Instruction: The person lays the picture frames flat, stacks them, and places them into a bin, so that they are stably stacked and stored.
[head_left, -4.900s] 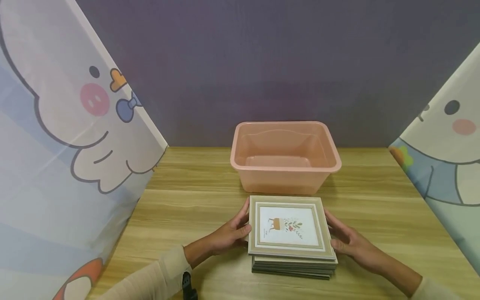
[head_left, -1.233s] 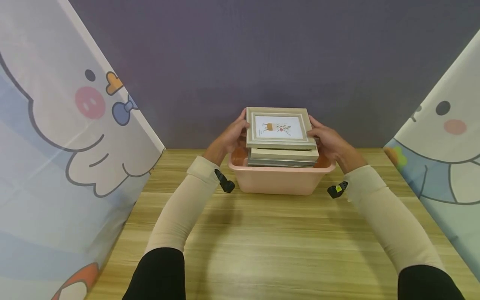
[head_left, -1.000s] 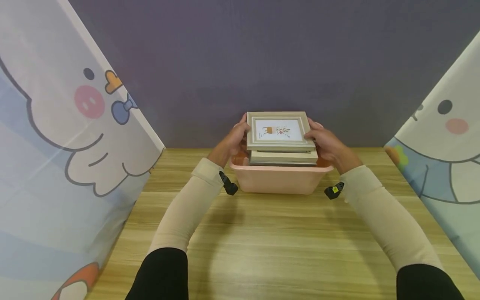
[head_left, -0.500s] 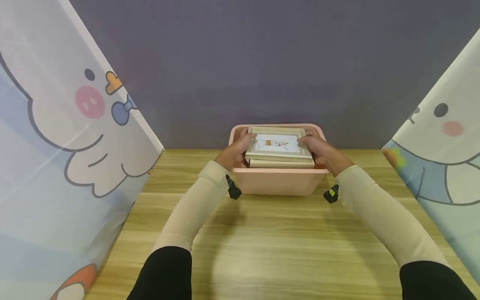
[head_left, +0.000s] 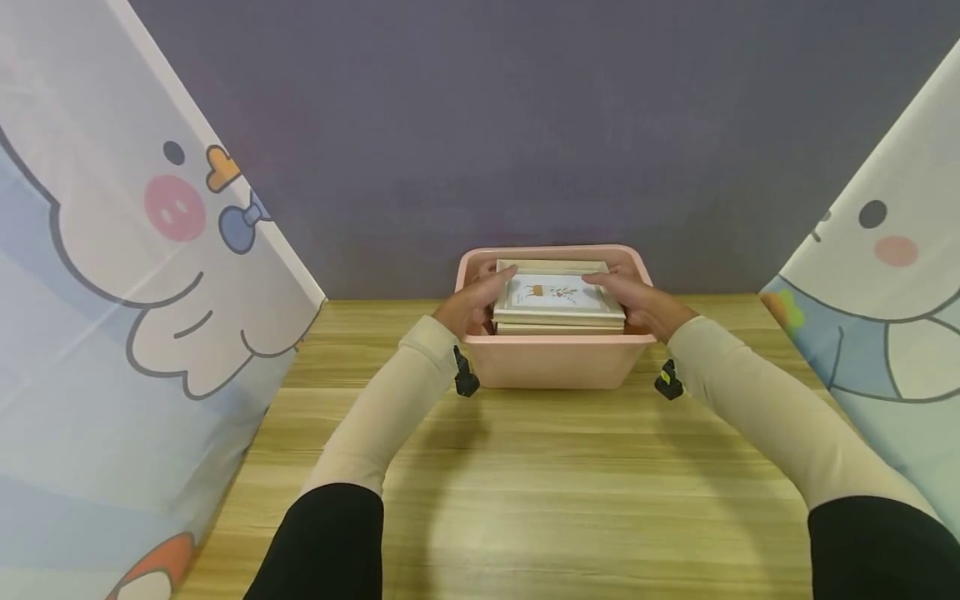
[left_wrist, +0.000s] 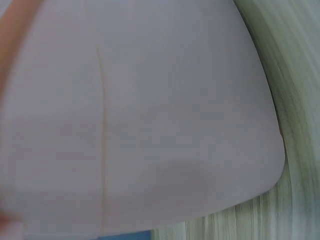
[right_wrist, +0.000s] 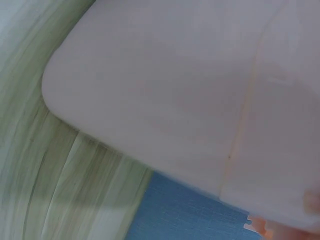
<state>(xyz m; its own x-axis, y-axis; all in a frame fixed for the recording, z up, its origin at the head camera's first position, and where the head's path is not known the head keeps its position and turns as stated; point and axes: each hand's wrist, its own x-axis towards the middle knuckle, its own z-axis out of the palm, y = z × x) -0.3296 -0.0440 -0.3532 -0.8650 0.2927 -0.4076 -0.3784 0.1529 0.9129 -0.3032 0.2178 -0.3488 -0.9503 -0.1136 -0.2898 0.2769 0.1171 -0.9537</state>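
A stack of cream picture frames (head_left: 558,329) sits low inside the pink plastic tub (head_left: 555,364). The uppermost picture frame (head_left: 557,292) lies face up and shows a small plant drawing. My left hand (head_left: 478,302) grips the stack's left side, thumb over the top frame's edge. On the opposite side my right hand (head_left: 636,300) holds the stack, its thumb also on the top. The other fingers are mostly hidden between the frames and the tub walls. Both wrist views are filled by the tub's blurred outer wall (left_wrist: 190,110).
The tub stands at the back of a wood-grain table (head_left: 555,492), close to a dark grey backdrop (head_left: 555,125). Cartoon-printed panels rise on the left (head_left: 112,250) and right (head_left: 915,292). Small black wrist cameras hang under both sleeves.
Earlier the stack lay on the table before the tub, a hand at each side. Both hands then held it over the tub and, in the last second, lowered it inside.
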